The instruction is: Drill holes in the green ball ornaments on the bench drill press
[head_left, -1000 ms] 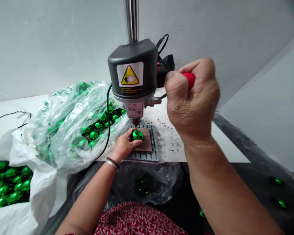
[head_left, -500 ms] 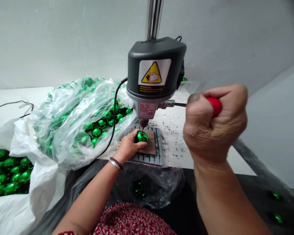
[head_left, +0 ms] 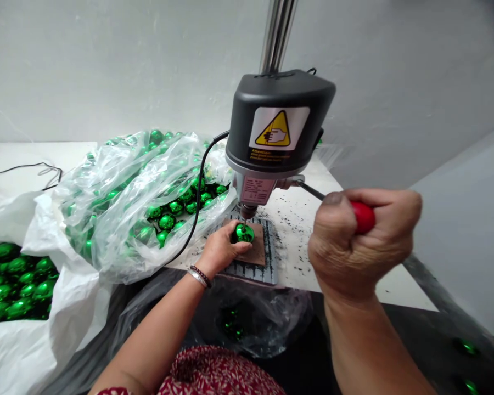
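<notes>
My left hand (head_left: pixel 222 248) grips a shiny green bauble (head_left: pixel 244 233) between thumb and fingers, on a brown board (head_left: pixel 255 253) atop the slotted metal base (head_left: pixel 269 269). Over it stands a dark grey drill press (head_left: pixel 278 120) with a yellow warning label. Its chuck (head_left: pixel 248 212) sits right above the bauble, and the bit meets the bauble's top; whether it has gone through I cannot tell. My right hand (head_left: pixel 364 241) is closed in a fist round the red knob (head_left: pixel 363 217) of the press's lever.
A clear plastic bag (head_left: pixel 119 203) of green baubles lies left of the press, with a white sack (head_left: pixel 66 291) of more baubles nearer. A black cable (head_left: pixel 197 203) loops between bag and press. Dark shavings (head_left: pixel 296 241) dot the white table (head_left: pixel 333 263). Below its front edge hangs a clear plastic bag (head_left: pixel 267 323).
My right hand has pulled the lever knob downward, and the lever now slopes down. The chuck is closer to the bauble. The whole view has shifted slightly.
</notes>
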`<state>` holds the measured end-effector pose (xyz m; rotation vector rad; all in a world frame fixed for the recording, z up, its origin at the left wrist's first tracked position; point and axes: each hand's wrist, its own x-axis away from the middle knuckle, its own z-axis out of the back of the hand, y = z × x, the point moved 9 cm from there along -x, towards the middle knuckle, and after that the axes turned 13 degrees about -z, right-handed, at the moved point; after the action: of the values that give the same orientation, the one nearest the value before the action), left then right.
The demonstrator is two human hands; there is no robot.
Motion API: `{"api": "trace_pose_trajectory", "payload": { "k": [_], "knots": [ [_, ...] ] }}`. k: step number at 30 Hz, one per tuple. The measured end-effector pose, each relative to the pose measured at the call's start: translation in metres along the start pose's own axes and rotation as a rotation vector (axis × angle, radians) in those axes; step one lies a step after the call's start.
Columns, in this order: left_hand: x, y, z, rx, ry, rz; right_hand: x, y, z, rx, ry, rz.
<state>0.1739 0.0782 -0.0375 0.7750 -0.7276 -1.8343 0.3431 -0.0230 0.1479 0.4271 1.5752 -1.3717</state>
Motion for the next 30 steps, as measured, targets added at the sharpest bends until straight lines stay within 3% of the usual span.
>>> {"api": "trace_pose_trajectory", "payload": {
  "k": [5, 16, 19, 25, 30],
  "knots": [
    [0.000, -0.002, -0.001, 0.023, 0.005, -0.002, 0.018, 0.011, 0.001, -0.019, -0.022, -0.017],
    [0.001, -0.004, -0.001, 0.007, -0.005, 0.026, 0.004, 0.005, 0.000, -0.008, -0.007, -0.043],
    [0.001, -0.002, -0.001, -0.004, -0.015, 0.033, -0.015, -0.002, -0.006, -0.015, -0.028, -0.054],
    [0.012, 0.009, 0.006, 0.054, 0.057, 0.020, -0.077, -0.003, -0.045, 0.061, -0.254, -0.267],
    [0.041, 0.019, 0.023, 0.107, 0.121, -0.078, -0.086, 0.004, -0.053, 0.145, -0.245, -0.385]
  ]
}}
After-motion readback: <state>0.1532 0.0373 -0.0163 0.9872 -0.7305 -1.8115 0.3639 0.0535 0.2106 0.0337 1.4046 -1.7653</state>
